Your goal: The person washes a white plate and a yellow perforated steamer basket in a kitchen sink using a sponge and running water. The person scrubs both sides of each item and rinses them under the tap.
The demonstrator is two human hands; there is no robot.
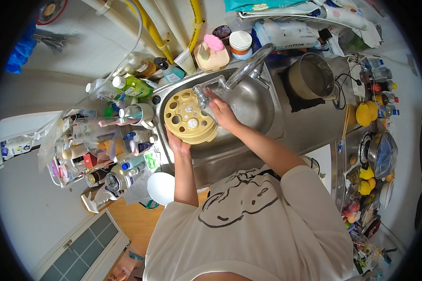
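A pale yellow round plastic rack (pixel 179 121), with several round holes in its top, is held tilted over the left side of the steel sink (pixel 262 110). My left hand (pixel 178 143) grips its lower left edge, the thumb and some fingers partly hidden by it. My right hand (pixel 222 113) is at the rack's right side, fingers stretched out just beside the faucet's spout; whether they touch the spout or the rack I cannot tell. The chrome faucet (pixel 249 64) reaches over the rack, its spout end close above the holes. Bright whitish spots show on the rack's top.
Behind the sink stand a spray bottle (pixel 169 71), a soap dish (pixel 212 57) and a white jar (pixel 240 44). Bottles and a white cup (pixel 144 114) crowd the left. A pot (pixel 310 77) sits right of the sink. A white bowl (pixel 161 188) lies near my left forearm.
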